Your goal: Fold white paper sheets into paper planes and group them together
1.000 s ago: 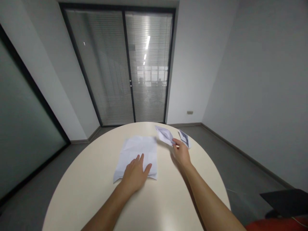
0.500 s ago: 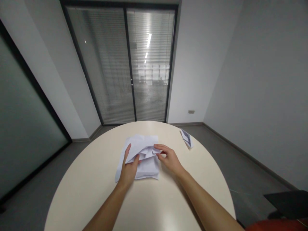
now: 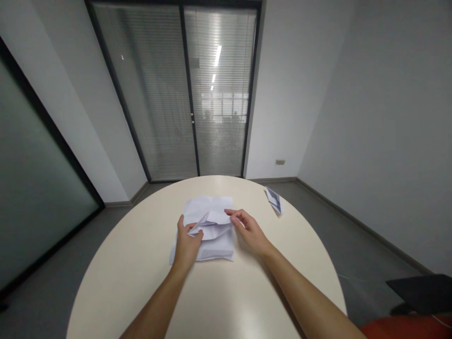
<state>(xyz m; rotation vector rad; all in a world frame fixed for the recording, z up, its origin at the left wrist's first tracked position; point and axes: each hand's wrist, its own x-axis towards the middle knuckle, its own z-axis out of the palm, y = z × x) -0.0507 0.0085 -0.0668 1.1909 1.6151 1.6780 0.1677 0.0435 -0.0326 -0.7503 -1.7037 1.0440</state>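
One folded paper (image 3: pixel 213 230) is gripped at its left end, toward eight o'clock, by the left hand (image 3: pixel 188 240), thumb against fingers. It sits over a creased white sheet (image 3: pixel 217 248) lying on the round worktop (image 3: pixel 123 273); whether the two touch is unclear. At three o'clock of the paper, the right hand (image 3: pixel 247 230) pinches its right edge. Farther right, toward two o'clock, a second folded piece (image 3: pixel 274 199) rests near the worktop's rim.
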